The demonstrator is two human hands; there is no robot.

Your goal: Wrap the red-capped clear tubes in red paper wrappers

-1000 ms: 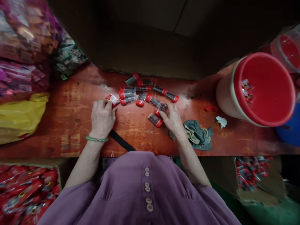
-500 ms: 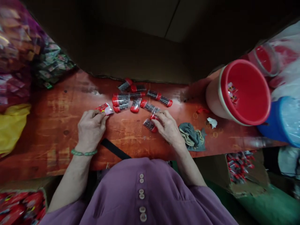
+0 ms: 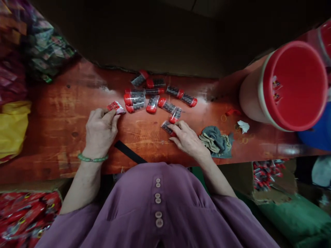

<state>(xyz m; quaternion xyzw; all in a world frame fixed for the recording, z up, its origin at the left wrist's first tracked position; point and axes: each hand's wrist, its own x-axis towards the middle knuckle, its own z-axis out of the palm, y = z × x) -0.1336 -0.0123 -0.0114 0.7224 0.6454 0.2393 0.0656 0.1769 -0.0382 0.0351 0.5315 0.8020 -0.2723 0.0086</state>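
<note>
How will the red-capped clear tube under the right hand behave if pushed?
The red-capped tube looks round, so it probably rolls sideways on the glossy wooden table. It is small, likely light. The right hand fingers rest on it, probably steadying it.

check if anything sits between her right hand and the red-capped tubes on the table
Nothing visible does. The right hand already has its fingertips on the nearest red-capped tube, and the others lie just beyond on the bare wooden table. The cloth lies off to the side.

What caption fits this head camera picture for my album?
Left hand pinches a packet, right hand touches a tube on the table.
</note>
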